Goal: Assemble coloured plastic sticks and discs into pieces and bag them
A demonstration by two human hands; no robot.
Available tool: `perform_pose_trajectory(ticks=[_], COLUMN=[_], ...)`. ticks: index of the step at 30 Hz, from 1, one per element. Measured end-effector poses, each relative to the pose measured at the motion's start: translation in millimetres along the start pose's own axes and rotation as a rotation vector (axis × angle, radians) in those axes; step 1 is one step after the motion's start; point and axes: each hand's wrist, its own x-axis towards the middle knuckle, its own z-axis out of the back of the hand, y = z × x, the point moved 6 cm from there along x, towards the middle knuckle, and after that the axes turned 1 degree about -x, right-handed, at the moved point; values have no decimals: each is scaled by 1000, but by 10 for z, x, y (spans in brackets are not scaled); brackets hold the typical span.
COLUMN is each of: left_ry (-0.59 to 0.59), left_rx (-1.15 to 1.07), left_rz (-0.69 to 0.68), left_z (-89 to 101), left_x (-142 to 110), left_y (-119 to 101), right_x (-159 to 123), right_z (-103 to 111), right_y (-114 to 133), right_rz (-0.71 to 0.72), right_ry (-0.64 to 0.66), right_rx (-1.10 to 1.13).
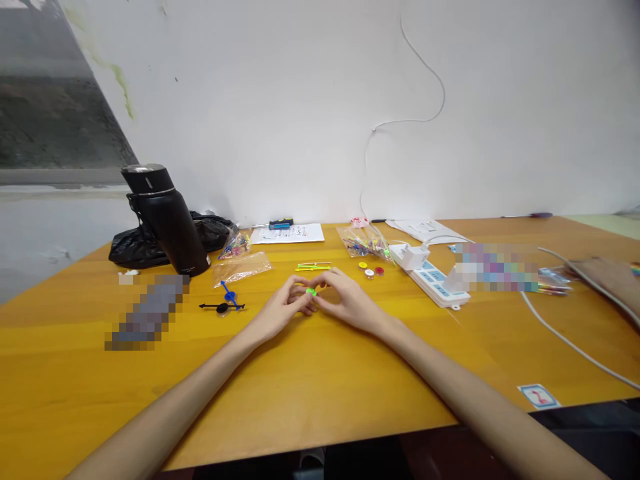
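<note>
Two hands, the left hand (291, 299) and the right hand (340, 293), pinch one small green piece (311, 292) between their fingertips above the tabletop (300, 373), with yellow and green strips (313, 267) just beyond them and blue and black pointers (223, 307) left of the left hand.

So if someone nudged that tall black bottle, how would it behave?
The black bottle would probably feel stiff, as its smooth walls show no sag. Standing tall on a narrow base, it could tip if pushed near the top, and its round body might then roll. Its weight is harder to judge, since its contents are hidden.
</note>
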Motion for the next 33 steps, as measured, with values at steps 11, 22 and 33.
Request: perform_pose_trajectory(ticks=[11,22,33], left_ry=[-8,31,28], left_rx=[41,81,83], left_rz=[30,6,9], left_z=[-4,-15,-40], left_x=[3,-13,-23], left_y=[-24,-24,-61], right_x=[-70,-74,-65], right_z=[20,-49,43], right_y=[-462,-636,-737], right_rz=[-149,-126,-199], right_ry=[2,64,-41], right_rx=[-364,-360,-217])
